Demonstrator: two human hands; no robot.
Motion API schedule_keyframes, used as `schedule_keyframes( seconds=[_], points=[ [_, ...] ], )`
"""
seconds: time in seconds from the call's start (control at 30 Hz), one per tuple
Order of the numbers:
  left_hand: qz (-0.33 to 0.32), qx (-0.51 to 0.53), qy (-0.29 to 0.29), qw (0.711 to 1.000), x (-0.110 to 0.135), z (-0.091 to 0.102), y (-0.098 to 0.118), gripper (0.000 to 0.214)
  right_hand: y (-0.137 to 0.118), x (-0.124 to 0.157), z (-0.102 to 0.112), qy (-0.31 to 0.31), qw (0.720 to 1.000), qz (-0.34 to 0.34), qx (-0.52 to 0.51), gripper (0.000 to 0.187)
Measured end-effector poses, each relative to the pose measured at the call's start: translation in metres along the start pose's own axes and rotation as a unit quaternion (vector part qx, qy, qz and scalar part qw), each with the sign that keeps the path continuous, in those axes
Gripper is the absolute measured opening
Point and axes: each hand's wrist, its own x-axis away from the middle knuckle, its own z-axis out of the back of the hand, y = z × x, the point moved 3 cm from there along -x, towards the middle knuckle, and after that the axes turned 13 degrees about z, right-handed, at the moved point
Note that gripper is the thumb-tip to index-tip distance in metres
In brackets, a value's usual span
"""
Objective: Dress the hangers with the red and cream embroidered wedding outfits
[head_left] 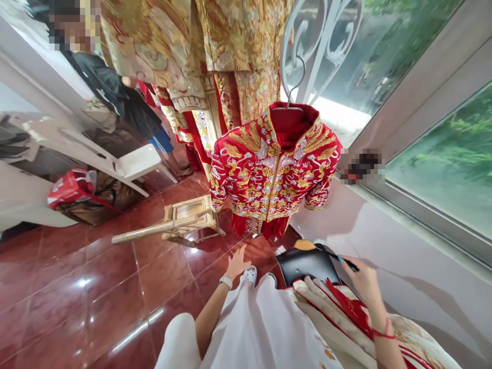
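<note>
My left hand (236,262) is stretched out with fingers spread and holds nothing; it is below the red jacket and apart from it. In my right hand (364,281) is a slim black-handled tool (348,261) with a turquoise mark; its exact kind is unclear. The tool's far end reaches over a glossy black seat-like surface (307,267), beside a tan rounded piece (305,245). A red jacket (274,174) with gold and silver embroidery hangs in front of me on a grey hanger (296,82).
Gold embroidered garments (246,36) hang behind the jacket. A bamboo chair (192,215) stands left on the red tiles, with a white chair (140,160) and a red bag (73,188) farther off. White-and-red cloth (334,318) lies right, near the windows. Another person (115,87) stands far left.
</note>
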Motion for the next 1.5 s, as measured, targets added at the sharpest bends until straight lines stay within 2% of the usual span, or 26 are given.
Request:
schedule_keyframes(
  seconds=[0.07, 0.13, 0.23, 0.3, 0.37, 0.43, 0.5, 0.6, 0.77, 0.93, 1.13, 1.27, 1.37, 1.43, 1.5],
  points=[
    [-0.029, 0.028, 0.028, 0.999, 0.003, 0.022, 0.027, 0.089, -0.032, -0.023, 0.035, 0.035, 0.998, 0.021, -0.056, 0.036],
    [-0.117, 0.123, 0.056, 0.984, 0.017, 0.061, 0.057, 0.08, -0.066, -0.045, 0.071, 0.109, 0.986, 0.052, -0.112, 0.024],
    [-0.245, 0.238, 0.115, 0.933, 0.049, 0.14, 0.095, 0.044, -0.114, -0.079, 0.114, 0.264, 0.942, 0.13, -0.159, 0.007],
    [-0.293, 0.238, 0.171, 0.91, 0.066, 0.194, 0.121, 0.027, -0.137, -0.106, 0.132, 0.344, 0.907, 0.178, -0.163, 0.005],
    [-0.313, 0.238, 0.214, 0.894, 0.071, 0.241, 0.148, 0.018, -0.153, -0.14, 0.142, 0.384, 0.882, 0.211, -0.173, 0.011],
    [-0.323, 0.248, 0.239, 0.882, 0.067, 0.281, 0.175, 0.012, -0.164, -0.176, 0.146, 0.394, 0.867, 0.233, -0.196, 0.02],
    [-0.336, 0.246, 0.251, 0.874, 0.061, 0.311, 0.198, 0.007, -0.172, -0.21, 0.146, 0.394, 0.854, 0.254, -0.226, 0.027],
    [-0.355, 0.24, 0.278, 0.86, 0.057, 0.342, 0.219, 0.003, -0.181, -0.246, 0.144, 0.391, 0.835, 0.27, -0.278, 0.03],
    [-0.368, 0.227, 0.268, 0.861, 0.059, 0.364, 0.232, 0.008, -0.179, -0.275, 0.132, 0.39, 0.819, 0.254, -0.336, 0.032],
    [-0.35, 0.237, 0.304, 0.854, 0.053, 0.37, 0.218, 0.006, -0.17, -0.288, 0.104, 0.359, 0.84, 0.239, -0.33, 0.034],
    [-0.313, 0.237, 0.327, 0.86, 0.054, 0.341, 0.194, 0.008, -0.139, -0.298, 0.074, 0.326, 0.873, 0.197, -0.305, 0.039],
    [-0.308, 0.242, 0.31, 0.866, 0.049, 0.323, 0.193, 0.012, -0.12, -0.325, 0.071, 0.277, 0.903, 0.196, -0.262, 0.04],
    [-0.308, 0.222, 0.314, 0.87, 0.042, 0.319, 0.196, 0.015, -0.14, -0.343, 0.077, 0.188, 0.935, 0.231, -0.192, 0.037],
    [-0.314, 0.202, 0.311, 0.874, 0.04, 0.32, 0.197, 0.017, -0.175, -0.346, 0.083, 0.194, 0.933, 0.266, -0.147, 0.037],
    [-0.323, 0.196, 0.303, 0.875, 0.04, 0.321, 0.198, 0.016, -0.221, -0.347, 0.085, 0.235, 0.907, 0.313, -0.157, 0.042]
  ],
)
